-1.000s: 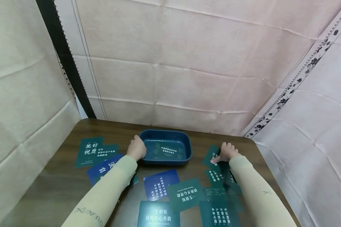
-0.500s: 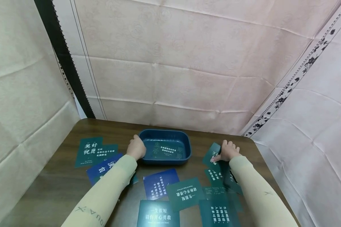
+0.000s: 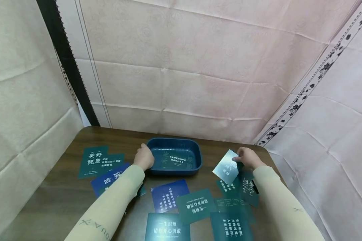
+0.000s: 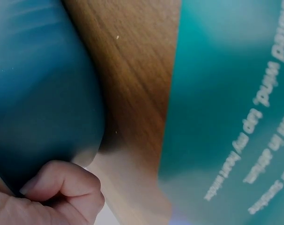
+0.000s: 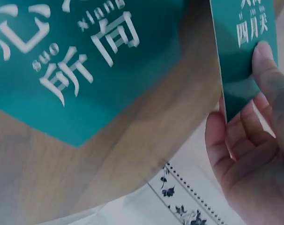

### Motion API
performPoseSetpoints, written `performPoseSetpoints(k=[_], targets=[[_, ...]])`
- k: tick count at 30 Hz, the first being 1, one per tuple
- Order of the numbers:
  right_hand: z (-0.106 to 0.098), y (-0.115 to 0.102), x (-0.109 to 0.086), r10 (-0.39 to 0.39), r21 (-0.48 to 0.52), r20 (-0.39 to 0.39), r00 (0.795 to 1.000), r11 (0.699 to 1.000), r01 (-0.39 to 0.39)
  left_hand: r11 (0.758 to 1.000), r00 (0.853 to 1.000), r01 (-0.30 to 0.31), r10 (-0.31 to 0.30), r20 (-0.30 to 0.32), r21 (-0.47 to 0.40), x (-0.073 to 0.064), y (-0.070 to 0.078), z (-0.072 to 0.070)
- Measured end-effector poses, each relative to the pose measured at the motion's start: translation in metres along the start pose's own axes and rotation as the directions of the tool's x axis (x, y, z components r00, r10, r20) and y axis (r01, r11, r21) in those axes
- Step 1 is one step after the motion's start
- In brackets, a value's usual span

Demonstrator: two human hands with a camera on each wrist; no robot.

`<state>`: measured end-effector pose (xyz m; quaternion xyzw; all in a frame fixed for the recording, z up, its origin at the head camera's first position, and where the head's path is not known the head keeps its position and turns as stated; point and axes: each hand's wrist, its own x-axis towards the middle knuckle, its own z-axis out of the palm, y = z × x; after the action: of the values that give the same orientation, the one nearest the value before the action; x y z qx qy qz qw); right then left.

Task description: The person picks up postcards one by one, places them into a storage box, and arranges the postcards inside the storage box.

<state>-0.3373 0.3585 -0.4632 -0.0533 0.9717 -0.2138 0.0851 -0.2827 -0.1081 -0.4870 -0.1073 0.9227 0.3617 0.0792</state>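
Soft light fills my head view, though glare whitens the card (image 3: 227,168) right of centre. In my dimmer left-wrist view, the white lettering (image 4: 250,123) at right blurs.

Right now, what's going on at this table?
A person's left hand grips the left end of a dark-blue, rounded rectangular tray, which has one dark green card with white print lying in it. The right hand pinches a thin green rectangular card with white lettering, tilted above others. More green and blue printed cards, some overlapping, lie across the brown wood-grain table.
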Motion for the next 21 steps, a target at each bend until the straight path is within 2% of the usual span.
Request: performPoseSetpoints(k=[4, 10, 17, 21], targets=[[-0.014, 0.004, -0.004, -0.057, 0.04, -0.023, 0.998, 0.998, 0.058, 1.0, 1.0, 0.001, -0.001, -0.006, -0.002, 0.0, -0.001, 0.001], [-0.03, 0.007, -0.011, -0.019, 0.134, -0.032, 0.999, 0.991, 0.023, 1.0, 1.0, 0.0, 0.0, 0.015, 0.024, 0.004, -0.002, 0.003], [-0.041, 0.004, -0.011, 0.035, 0.306, -0.063, 0.997, 0.952, -0.014, 1.0, 1.0, 0.0, -0.001, 0.031, 0.029, 0.006, -0.005, 0.003], [-0.044, -0.005, -0.012, 0.068, 0.405, -0.066, 0.995, 0.913, -0.036, 0.999, 0.999, 0.004, -0.006, 0.034, 0.035, 0.007, -0.004, 0.004]])
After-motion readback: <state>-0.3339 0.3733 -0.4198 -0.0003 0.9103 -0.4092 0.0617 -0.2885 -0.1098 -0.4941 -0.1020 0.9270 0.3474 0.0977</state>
